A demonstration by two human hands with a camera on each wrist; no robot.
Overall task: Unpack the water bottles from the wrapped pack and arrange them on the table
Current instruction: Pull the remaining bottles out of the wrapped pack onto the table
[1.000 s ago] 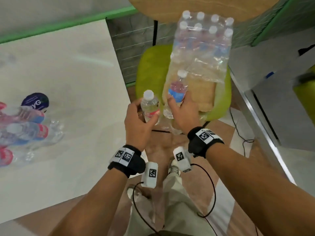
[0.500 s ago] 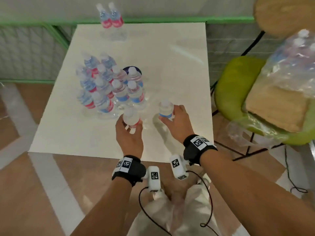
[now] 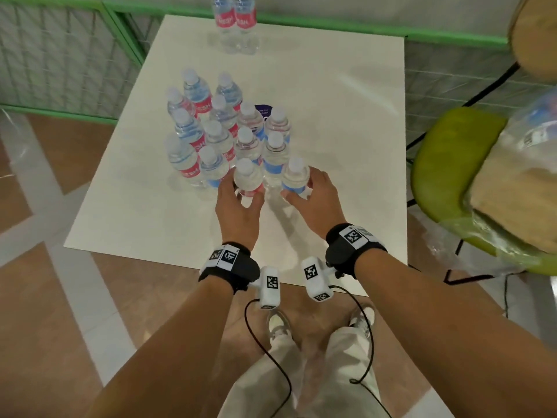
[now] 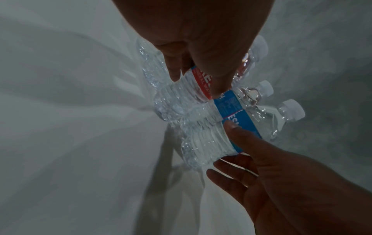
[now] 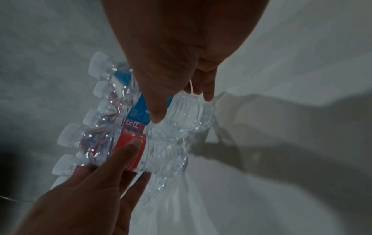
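My left hand [image 3: 242, 194] grips a red-label water bottle [image 3: 248, 179] upright at the near end of a cluster of several bottles [image 3: 217, 131] on the white table [image 3: 331, 116]. Right beside it, my right hand [image 3: 301, 188] grips a blue-label bottle [image 3: 297, 176], also upright. In the left wrist view my fingers [image 4: 175, 74] curl round the red-label bottle [image 4: 201, 85], against the blue-label bottle [image 4: 235, 114]. The right wrist view shows my thumb [image 5: 157, 114] on the blue-label bottle [image 5: 138, 114]. The wrapped pack [image 3: 536, 125] lies on the green chair [image 3: 446, 152] at the right.
Two more bottles [image 3: 235, 22] stand at the table's far edge. A dark round sticker [image 3: 262, 111] shows behind the cluster. A cardboard tray [image 3: 512, 188] sits in loose plastic wrap on the chair. A green-framed mesh fence [image 3: 75, 55] runs behind the table.
Both hands carried their bottles from the pack on the chair over to the table. They now hold them at the near end of the cluster, closer to it than half a second ago.
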